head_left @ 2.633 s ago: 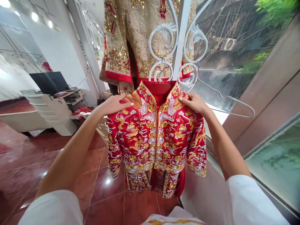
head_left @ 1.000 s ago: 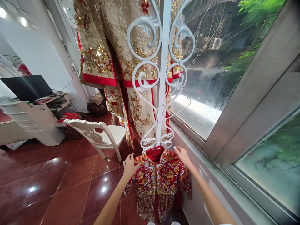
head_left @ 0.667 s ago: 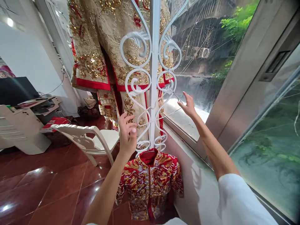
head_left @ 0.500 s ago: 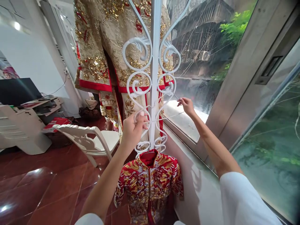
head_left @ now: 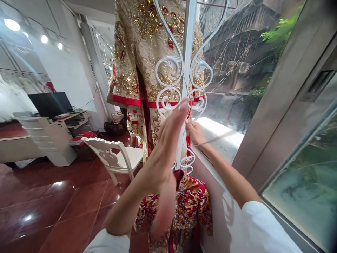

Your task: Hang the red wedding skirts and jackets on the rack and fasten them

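My right hand [head_left: 195,133] pinches the thin bare wire hanger [head_left: 219,137] just right of the white scrolled iron stand [head_left: 189,42]. My left hand [head_left: 165,154], fingers straight and empty, touches the stand's lower scroll. I'd ease the hook slowly so it doesn't snag the curls.

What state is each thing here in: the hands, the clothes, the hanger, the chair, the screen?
Left hand: open, blurred, fingers stretched up by the rack.
Right hand: closed on the wire hanger.
Red jacket: hanging low on the rack.
Gold robe: hanging high behind the rack.
Chair: upright.
Screen: dark.
Ceiling lights: on.
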A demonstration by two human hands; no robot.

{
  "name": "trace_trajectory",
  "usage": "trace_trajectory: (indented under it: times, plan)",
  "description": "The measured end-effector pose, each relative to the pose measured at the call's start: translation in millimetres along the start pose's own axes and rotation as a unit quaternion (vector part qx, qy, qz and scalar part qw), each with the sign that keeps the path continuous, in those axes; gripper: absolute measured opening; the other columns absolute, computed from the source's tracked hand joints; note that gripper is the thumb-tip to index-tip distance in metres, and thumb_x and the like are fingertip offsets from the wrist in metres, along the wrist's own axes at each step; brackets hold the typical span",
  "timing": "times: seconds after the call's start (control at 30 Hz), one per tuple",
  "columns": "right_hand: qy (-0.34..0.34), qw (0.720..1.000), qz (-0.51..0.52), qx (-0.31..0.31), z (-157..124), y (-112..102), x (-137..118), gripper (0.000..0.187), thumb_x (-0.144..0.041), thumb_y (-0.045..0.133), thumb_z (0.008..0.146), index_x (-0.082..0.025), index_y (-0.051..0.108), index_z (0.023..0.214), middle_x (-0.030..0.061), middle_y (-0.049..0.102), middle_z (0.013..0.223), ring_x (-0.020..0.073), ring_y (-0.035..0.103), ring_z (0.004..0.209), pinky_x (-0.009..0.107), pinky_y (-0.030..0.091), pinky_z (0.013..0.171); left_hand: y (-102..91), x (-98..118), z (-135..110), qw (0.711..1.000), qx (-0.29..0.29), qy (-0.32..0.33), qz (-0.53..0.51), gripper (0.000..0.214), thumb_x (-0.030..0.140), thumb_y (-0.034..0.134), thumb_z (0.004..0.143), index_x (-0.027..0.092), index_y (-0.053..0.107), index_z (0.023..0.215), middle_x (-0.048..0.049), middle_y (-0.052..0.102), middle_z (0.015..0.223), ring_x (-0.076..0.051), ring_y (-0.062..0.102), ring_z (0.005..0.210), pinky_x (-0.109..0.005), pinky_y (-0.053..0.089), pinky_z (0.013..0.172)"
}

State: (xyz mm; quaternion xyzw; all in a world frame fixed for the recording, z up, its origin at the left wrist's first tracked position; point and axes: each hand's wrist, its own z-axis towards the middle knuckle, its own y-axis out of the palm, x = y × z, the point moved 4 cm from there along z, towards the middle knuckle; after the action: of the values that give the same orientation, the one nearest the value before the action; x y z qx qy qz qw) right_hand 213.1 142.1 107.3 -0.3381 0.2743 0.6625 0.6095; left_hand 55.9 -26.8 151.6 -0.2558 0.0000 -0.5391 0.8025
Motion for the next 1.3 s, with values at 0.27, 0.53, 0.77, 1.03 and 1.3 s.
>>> trace_trajectory:
  times: [0.27, 0.53, 0.77, 1.03, 1.3]
  plan:
    - [0.089, 0.943, 0.302, -0.104, 27.0, 87.0, -2.8, 0.052, -0.057, 0.050, 0.082, -0.021, 0.026, 0.053, -0.0111, 0.016, 0.039, 0.0038, 0.012, 0.035, 0.016, 0.015, 0.035, 32.7, -123.3, 35.3, 0.980, 0.016, -0.188, -0.070, 0.045, 0.039, 0.042, 0.089, 0.010, 0.055, 0.120, -0.0147, 0.064, 0.113, -0.024, 0.060, 0.104, -0.040, 0.046, 0.095]
    - [0.134, 0.891, 0.431, -0.046, 37.7, 151.0, 17.4, 0.045, -0.048, 0.050, 0.085, -0.020, 0.030, 0.056, -0.0093, 0.022, 0.044, 0.0045, 0.017, 0.038, 0.015, 0.021, 0.035, 3.4, -155.4, 13.5, 0.963, 0.053, -0.248, 0.088, 0.044, 0.045, 0.038, 0.089, 0.018, 0.058, 0.118, -0.0085, 0.068, 0.102, -0.019, 0.063, 0.086, -0.029, 0.049, 0.076]
    - [0.116, 0.887, 0.431, -0.115, 10.2, 187.0, 30.2, 0.027, -0.045, 0.051, 0.083, -0.021, 0.053, 0.073, -0.0002, 0.058, 0.064, 0.0138, 0.057, 0.070, 0.024, 0.049, 0.062, -37.6, -169.1, -13.4, 0.929, -0.004, -0.263, 0.260, 0.059, 0.055, 0.021, 0.091, 0.015, 0.065, 0.089, -0.0082, 0.066, 0.074, -0.018, 0.059, 0.068, -0.024, 0.039, 0.060]
    - [0.167, 0.929, 0.299, 0.137, -63.9, 34.6, 93.6, 0.037, -0.056, 0.050, 0.080, -0.023, 0.059, 0.093, 0.0032, 0.067, 0.090, 0.0144, 0.063, 0.076, 0.030, 0.052, 0.073, -75.9, -156.2, 17.0, 0.806, -0.093, -0.148, 0.565, 0.066, 0.061, 0.019, 0.090, 0.013, 0.064, 0.087, -0.0062, 0.064, 0.086, -0.020, 0.057, 0.081, -0.024, 0.035, 0.063]
    - [0.335, 0.875, 0.138, 0.322, -258.9, -48.8, 162.4, 0.036, -0.053, 0.041, 0.080, -0.022, 0.057, 0.090, 0.0042, 0.063, 0.081, 0.0140, 0.060, 0.066, 0.028, 0.050, 0.066, -74.7, -180.4, -12.0, 0.925, 0.055, -0.156, 0.342, 0.039, 0.045, 0.035, 0.091, 0.020, 0.061, 0.107, -0.0048, 0.065, 0.100, -0.020, 0.057, 0.095, -0.032, 0.043, 0.084]
